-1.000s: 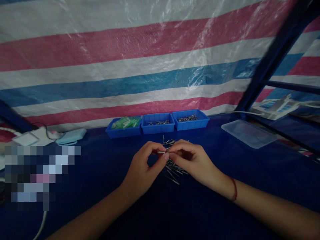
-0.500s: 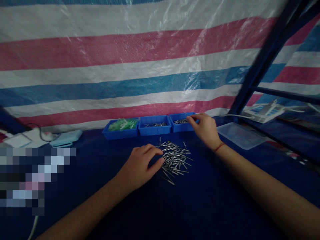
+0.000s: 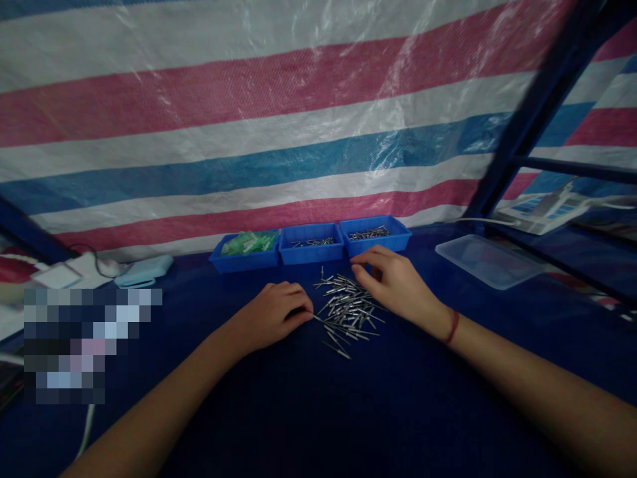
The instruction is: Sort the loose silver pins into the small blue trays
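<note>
A loose pile of silvery metal rivets (image 3: 351, 309) lies on the dark blue table. At its left edge, my left hand (image 3: 281, 312) pinches one rivet (image 3: 318, 318) between thumb and fingertips. My right hand (image 3: 385, 275) hovers at the pile's upper right, thumb and index finger apart, with nothing visible between them. Behind the pile stand three blue bins: the left bin (image 3: 243, 264) holds green and clear packets, the middle bin (image 3: 311, 254) a few rivets, and the right bin (image 3: 398, 239) more rivets.
A clear plastic lid (image 3: 490, 262) lies at the right, near a dark blue metal frame (image 3: 517, 133). At the back left are a light blue case (image 3: 144, 270) and a white adapter (image 3: 60, 273). A striped sheet (image 3: 249, 146) hangs behind the bins.
My right hand has come back from the right bin to the pile and its fingers have parted. My left hand has drawn slightly left and closed on a rivet. The view has tilted slightly.
</note>
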